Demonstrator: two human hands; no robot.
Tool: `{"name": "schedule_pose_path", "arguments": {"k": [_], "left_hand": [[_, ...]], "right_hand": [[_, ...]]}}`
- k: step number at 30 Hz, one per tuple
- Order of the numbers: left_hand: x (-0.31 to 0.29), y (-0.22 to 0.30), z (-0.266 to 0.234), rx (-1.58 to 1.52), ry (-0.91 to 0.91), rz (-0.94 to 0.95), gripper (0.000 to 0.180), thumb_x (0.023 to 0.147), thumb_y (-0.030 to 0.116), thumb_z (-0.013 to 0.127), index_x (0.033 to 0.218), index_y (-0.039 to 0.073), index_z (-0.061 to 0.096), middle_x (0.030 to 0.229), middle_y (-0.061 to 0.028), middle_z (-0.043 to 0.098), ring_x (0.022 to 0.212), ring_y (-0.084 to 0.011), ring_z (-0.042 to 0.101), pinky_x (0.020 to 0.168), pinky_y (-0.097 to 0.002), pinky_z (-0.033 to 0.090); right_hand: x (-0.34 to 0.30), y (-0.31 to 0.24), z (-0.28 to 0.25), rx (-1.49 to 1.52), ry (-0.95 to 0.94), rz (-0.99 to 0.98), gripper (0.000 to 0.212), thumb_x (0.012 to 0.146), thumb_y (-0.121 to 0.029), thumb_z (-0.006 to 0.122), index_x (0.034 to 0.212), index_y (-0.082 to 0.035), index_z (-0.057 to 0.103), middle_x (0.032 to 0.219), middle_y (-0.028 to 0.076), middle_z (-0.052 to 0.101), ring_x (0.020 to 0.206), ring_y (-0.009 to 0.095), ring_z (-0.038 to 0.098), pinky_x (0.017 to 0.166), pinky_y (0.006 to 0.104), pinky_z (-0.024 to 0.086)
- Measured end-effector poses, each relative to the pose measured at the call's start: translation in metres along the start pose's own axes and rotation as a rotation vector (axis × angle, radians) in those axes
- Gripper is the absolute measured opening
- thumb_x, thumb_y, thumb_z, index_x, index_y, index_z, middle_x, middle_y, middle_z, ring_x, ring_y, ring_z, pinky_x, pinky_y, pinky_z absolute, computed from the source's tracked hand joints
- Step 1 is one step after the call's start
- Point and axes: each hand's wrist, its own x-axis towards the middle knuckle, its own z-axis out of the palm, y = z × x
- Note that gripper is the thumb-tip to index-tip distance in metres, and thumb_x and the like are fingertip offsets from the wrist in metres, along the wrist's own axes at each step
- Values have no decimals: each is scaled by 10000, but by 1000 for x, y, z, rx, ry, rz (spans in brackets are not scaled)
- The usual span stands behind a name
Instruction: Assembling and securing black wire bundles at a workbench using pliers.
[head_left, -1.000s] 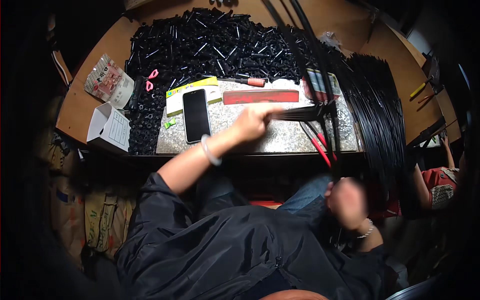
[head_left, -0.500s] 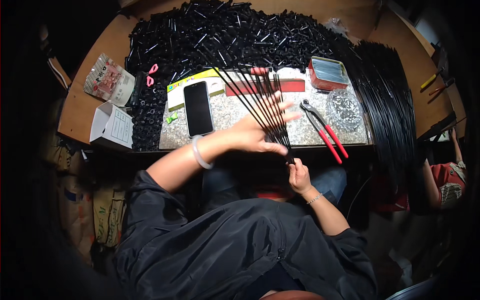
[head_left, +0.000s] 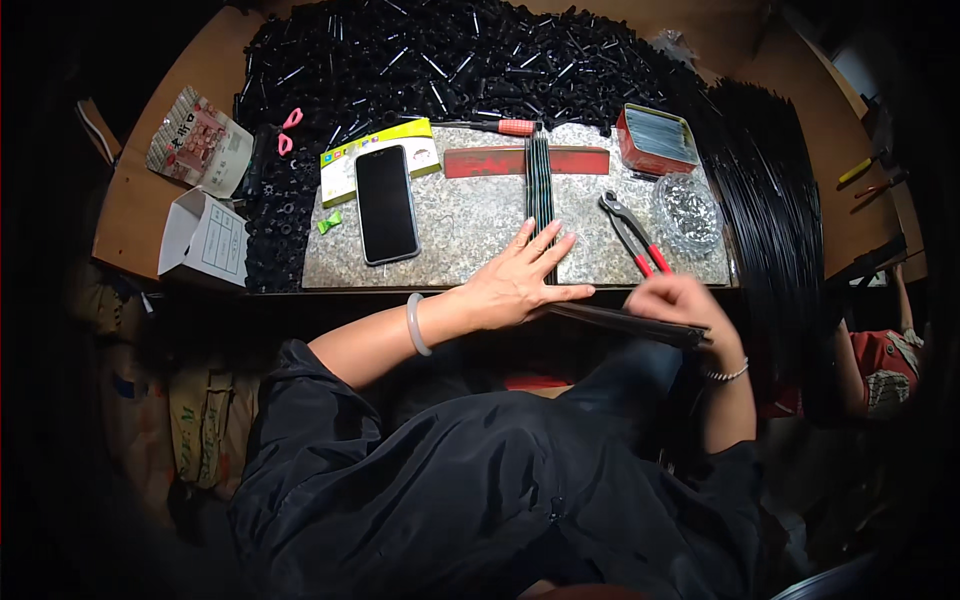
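Observation:
My left hand (head_left: 515, 280) lies flat with its fingers spread, pressing a bundle of thin black rods (head_left: 540, 190) onto the speckled board. The rods run side by side from a red strip (head_left: 480, 162) at the back to under my palm. A dark length of what looks like the same bundle (head_left: 640, 325) sticks out rightward, past the table's front edge and below my right hand. Blurred by motion, my right hand (head_left: 675, 298) curls over the red handles of the pincers (head_left: 625, 225). The pincers' jaws rest on the board; the handle ends are hidden under the hand.
A phone (head_left: 387, 205) lies on a yellow-white box (head_left: 340, 162). At right stand a red tin (head_left: 658, 140) and a clear dish (head_left: 690, 215). Black parts (head_left: 430, 65) pile up behind; long black rods (head_left: 775, 200) hang over the right edge. A co-worker's arm (head_left: 850, 365) shows far right.
The fanned rods have come down and lie straight on the board, my left hand flat on them. My right hand has let go of their lower end and moved right to the pincers' handles.

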Motion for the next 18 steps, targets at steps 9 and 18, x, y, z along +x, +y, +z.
{"name": "schedule_pose_path", "arguments": {"k": [9, 18], "left_hand": [[1, -1, 2, 86, -9, -33, 663, 735, 135, 623, 1290, 443, 431, 1383, -221, 329, 1278, -490, 281, 1037, -583, 257], [-2, -3, 2, 16, 12, -29, 580, 752, 164, 615, 1266, 388, 464, 1367, -249, 333, 1270, -514, 271, 1023, -609, 262]], "right_hand": [[115, -9, -103, -1011, 726, -322, 176, 787, -193, 666, 874, -41, 680, 826, 97, 657, 782, 250, 602, 721, 331, 482], [164, -8, -130, -1099, 519, -136, 165, 721, -199, 695, 845, -90, 706, 810, 78, 642, 845, 248, 537, 741, 364, 476]]}}
